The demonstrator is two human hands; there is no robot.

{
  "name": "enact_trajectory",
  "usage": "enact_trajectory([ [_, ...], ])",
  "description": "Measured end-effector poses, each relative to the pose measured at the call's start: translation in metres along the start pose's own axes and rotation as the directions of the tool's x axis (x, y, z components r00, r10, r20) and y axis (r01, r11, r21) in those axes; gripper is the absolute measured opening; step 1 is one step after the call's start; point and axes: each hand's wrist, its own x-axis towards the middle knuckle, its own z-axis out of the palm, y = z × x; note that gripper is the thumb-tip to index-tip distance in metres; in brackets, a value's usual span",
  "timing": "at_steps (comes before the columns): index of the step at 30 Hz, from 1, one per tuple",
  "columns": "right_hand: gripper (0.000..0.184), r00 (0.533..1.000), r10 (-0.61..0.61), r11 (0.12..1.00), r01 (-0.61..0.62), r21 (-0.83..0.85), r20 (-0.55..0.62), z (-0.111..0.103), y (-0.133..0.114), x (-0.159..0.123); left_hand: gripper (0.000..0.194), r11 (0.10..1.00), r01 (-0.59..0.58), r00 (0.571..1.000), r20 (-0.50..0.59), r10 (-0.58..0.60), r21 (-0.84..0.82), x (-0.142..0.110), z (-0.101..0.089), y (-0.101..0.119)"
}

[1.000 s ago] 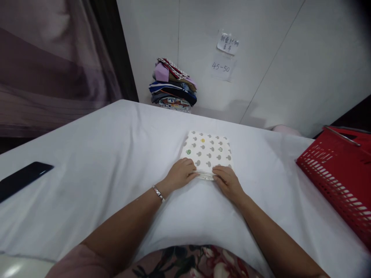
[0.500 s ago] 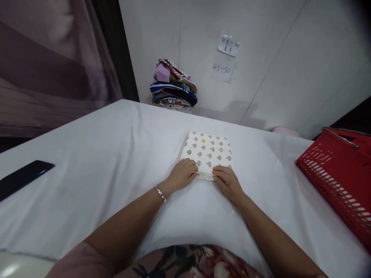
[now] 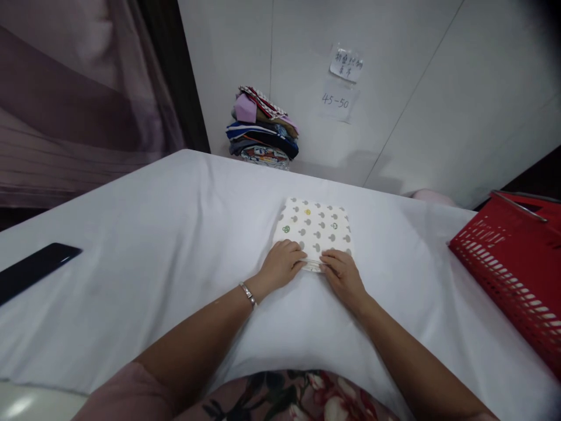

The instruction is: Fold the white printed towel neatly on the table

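Observation:
A folded white cloth [image 3: 313, 225] printed with grey, green and yellow mushroom-like shapes lies flat on the white-covered table [image 3: 175, 234]. Its layered folded edge faces me. My left hand [image 3: 284, 264] is closed on the left part of that near edge, thumb below and fingers on top. At the right part of the same edge, my right hand [image 3: 344, 276] pinches the layers in a like way. A short stretch of the edge shows between the two hands. What the fingertips cover underneath is hidden.
To the right stands a red plastic basket [image 3: 517, 251] with a metal handle. A dark flat object [image 3: 37, 269] lies at the left. Beyond the far edge is a stack of folded cloths [image 3: 263, 128] against the wall, near two paper notes [image 3: 336, 105].
My left hand has slid a little to the right along the near edge, closer to my right hand. My right hand and the cloth stay nearly in place.

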Motion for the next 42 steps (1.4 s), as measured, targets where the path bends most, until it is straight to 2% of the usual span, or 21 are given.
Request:
enact_trajectory([
  [7,0.016,0.999,0.028,0.998,-0.026,0.049,-0.037,0.003,0.003,0.001,0.017,1.0,0.018,1.0,-0.014,-0.019,-0.018,0.002,0.002,0.003],
  [13,0.017,0.993,-0.023,0.996,0.032,0.079,-0.119,0.003,0.003,0.001,0.023,0.999,-0.005,0.999,-0.053,0.003,-0.042,0.002,0.001,0.003],
  [20,0.017,0.995,-0.101,0.995,0.102,0.022,-0.018,-0.003,0.0,0.002,0.027,0.996,-0.089,0.996,-0.012,0.089,0.02,0.001,-0.002,0.002],
  [29,0.022,0.986,-0.165,0.986,0.165,-0.001,0.021,-0.005,0.002,0.002,0.021,0.997,-0.076,0.997,0.012,0.075,0.002,0.0,-0.003,0.0],
  [34,0.025,0.983,-0.18,0.983,0.181,-0.024,0.033,-0.005,0.002,0.002,0.03,0.996,-0.086,0.996,0.012,0.086,0.002,-0.001,-0.005,0.0],
  [42,0.022,0.984,-0.179,0.984,0.179,-0.018,0.007,0.0,0.004,0.001,0.03,0.995,0.078,0.995,-0.069,-0.074,0.055,-0.005,-0.008,-0.007],
])
